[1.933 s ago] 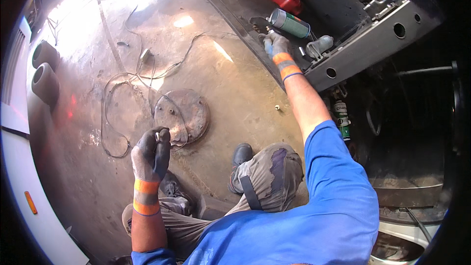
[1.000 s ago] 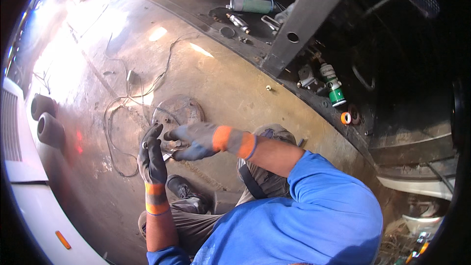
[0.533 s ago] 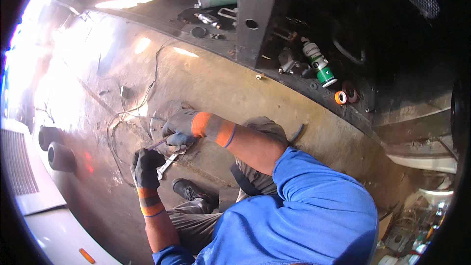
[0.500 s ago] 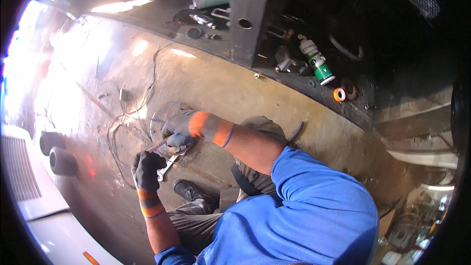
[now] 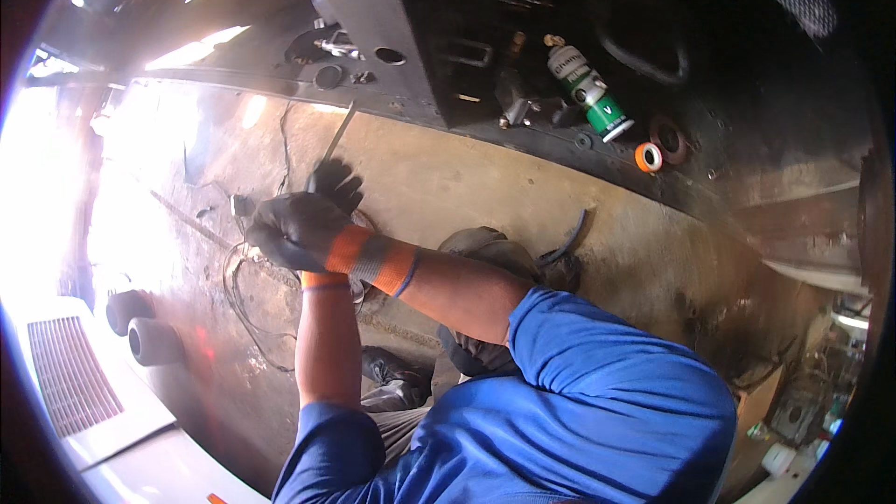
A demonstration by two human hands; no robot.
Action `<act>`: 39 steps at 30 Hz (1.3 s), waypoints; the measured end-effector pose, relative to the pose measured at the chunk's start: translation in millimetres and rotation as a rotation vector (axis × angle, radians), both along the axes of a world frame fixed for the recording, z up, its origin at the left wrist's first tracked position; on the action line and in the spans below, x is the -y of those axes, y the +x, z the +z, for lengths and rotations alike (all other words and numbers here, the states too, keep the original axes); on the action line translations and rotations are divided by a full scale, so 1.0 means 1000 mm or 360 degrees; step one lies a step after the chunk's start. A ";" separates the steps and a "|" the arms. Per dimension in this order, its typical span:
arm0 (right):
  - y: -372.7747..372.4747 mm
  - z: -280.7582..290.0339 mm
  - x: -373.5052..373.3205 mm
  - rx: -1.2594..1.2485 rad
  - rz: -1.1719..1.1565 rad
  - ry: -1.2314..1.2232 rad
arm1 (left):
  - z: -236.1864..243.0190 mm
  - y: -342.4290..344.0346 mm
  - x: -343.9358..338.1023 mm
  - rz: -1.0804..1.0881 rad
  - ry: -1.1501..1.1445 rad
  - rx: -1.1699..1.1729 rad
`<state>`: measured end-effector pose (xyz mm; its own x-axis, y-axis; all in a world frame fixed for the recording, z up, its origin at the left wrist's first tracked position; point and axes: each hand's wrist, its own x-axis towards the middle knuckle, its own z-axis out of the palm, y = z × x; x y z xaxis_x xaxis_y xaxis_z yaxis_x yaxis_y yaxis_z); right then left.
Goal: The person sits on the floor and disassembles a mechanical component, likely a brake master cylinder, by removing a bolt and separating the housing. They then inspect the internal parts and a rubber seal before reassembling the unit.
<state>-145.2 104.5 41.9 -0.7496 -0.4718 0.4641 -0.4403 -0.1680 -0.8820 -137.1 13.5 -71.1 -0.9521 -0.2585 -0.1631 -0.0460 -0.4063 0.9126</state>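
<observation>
Both my hands wear dark gloves with orange-and-grey cuffs, and they cross over the floor left of centre. My right hand (image 5: 297,227) lies over my left wrist with its fingers curled; what is in it, if anything, is hidden. Beyond it, my left hand (image 5: 336,185) shows partly, some fingers spread. A thin, straight rod (image 5: 338,133) sticks out from the left hand toward the dark ledge, seemingly held at its near end. Beside the hands, a dark cable (image 5: 231,291) loops on the floor, and a small pale block (image 5: 241,205) touches or nearly touches the right glove.
A dark ledge (image 5: 411,112) with an upright beam (image 5: 369,14) borders the floor. On it lie a white-and-green can (image 5: 590,89), an orange ring (image 5: 648,157) and metal fittings (image 5: 338,47). Two grey cylinders (image 5: 152,342) stand near a white vented panel (image 5: 75,378). A dark hose (image 5: 571,235) lies right of my knee.
Both hands have moved away from my body, and the left now crosses under the right wrist. The rod, earlier between both hands, points toward the ledge. My arms now hide the wrench. The view has shifted.
</observation>
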 end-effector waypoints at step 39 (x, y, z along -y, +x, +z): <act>-0.012 0.042 -0.062 0.0257 0.0070 0.0104 | 0.052 0.263 0.015 -0.0041 -0.1323 0.1566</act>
<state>-157.4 166.0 83.4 -0.7899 -0.5312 0.3065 -0.2853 -0.1242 -0.9504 125.7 -1.7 -19.2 -0.5297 -0.6040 -0.5955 -0.8399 0.2756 0.4676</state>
